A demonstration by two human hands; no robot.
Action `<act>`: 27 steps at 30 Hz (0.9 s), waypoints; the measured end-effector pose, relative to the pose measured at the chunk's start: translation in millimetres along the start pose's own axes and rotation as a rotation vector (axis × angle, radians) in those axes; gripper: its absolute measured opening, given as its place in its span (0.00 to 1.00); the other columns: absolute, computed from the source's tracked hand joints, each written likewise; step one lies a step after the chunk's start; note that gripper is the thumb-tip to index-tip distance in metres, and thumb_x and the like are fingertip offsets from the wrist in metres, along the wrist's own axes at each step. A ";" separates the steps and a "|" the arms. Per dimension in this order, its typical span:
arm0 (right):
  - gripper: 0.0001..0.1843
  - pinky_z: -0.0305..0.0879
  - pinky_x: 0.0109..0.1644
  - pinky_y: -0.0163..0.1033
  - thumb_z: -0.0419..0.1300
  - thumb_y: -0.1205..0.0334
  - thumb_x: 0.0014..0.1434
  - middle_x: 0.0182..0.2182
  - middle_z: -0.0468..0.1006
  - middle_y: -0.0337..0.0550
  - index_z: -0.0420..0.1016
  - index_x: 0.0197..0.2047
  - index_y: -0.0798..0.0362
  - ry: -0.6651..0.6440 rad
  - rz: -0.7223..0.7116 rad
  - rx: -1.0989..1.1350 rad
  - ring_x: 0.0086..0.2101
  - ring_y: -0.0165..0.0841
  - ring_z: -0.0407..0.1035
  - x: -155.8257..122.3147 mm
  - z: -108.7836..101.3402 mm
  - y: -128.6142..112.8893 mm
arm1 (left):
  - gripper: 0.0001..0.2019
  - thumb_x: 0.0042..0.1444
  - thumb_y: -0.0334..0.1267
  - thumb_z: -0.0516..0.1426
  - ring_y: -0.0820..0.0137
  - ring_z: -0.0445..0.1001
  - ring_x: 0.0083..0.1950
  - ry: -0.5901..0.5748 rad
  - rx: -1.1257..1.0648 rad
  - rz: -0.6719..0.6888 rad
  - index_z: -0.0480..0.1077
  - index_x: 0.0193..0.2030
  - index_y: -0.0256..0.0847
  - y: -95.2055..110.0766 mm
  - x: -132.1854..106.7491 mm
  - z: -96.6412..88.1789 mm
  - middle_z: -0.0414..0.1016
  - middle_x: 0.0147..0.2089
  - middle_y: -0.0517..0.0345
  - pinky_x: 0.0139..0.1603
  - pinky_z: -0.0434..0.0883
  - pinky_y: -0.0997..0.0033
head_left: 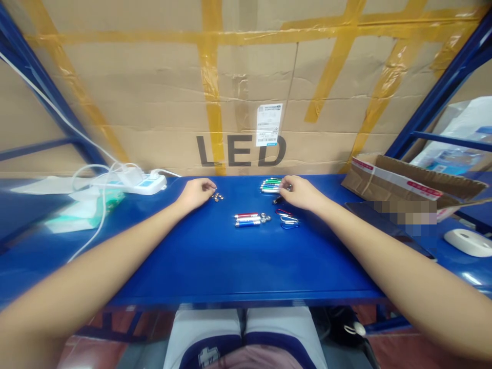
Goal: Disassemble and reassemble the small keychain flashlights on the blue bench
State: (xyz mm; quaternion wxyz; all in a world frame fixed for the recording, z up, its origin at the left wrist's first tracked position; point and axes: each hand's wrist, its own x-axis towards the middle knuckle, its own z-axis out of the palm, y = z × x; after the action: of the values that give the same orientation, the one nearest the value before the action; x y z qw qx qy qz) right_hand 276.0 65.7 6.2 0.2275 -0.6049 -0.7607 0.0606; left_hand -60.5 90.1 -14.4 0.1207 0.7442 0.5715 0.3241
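My left hand [197, 193] rests at the back of the blue table with its fingers curled together, beside a small pile of button cells [218, 197]. Whatever those fingers hold, if anything, is hidden. At the right end of several slim green and silver pen-like tubes [271, 185] is my right hand [300, 190]. Its fingers are bent closed near a small dark piece [277, 200], and their contents are unclear. Between the hands, closer to me, lie red, silver and blue small metal tubes [247, 220] with silver round end pieces [265, 218]. Red, silver and blue carabiners [289, 219] lie to their right.
A large taped cardboard box [154, 102] stands behind the blue table [246, 266]. At left are a white power strip [148, 183], cables and a green-white packet [77, 215]. An open cardboard box [395, 179], a dark flat device [369, 218] and a white mouse-like object [469, 242] occupy the right.
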 end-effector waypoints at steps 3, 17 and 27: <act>0.06 0.66 0.48 0.42 0.59 0.64 0.57 0.43 0.77 0.50 0.73 0.40 0.52 0.019 -0.001 -0.019 0.45 0.41 0.71 1.8 7.0 1.6 | 0.09 0.51 0.36 0.59 0.65 0.80 0.41 -0.004 -0.028 -0.001 0.78 0.39 0.41 -1.4 0.2 2.4 0.83 0.40 0.54 0.49 0.76 0.66; 0.11 0.66 0.51 0.43 0.60 0.64 0.55 0.44 0.75 0.50 0.72 0.44 0.53 0.009 0.045 -0.039 0.47 0.41 0.69 4.4 20.5 3.7 | 0.09 0.56 0.39 0.57 0.62 0.78 0.45 0.034 0.011 0.087 0.78 0.40 0.41 21.5 -9.3 0.4 0.82 0.45 0.53 0.54 0.73 0.62; 0.10 0.65 0.51 0.51 0.62 0.60 0.53 0.46 0.73 0.54 0.74 0.40 0.51 0.013 0.142 -0.083 0.50 0.49 0.66 4.9 24.4 -1.5 | 0.10 0.57 0.38 0.57 0.64 0.77 0.48 -0.074 0.010 0.319 0.78 0.42 0.42 58.3 -32.0 8.2 0.80 0.48 0.54 0.53 0.74 0.61</act>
State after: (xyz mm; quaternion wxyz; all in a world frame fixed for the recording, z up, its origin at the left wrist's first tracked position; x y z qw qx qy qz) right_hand 263.6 74.4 -13.6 0.2022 -0.6666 -0.7163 0.0412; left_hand -14.7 43.4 0.5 0.0850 0.8375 0.4428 0.3087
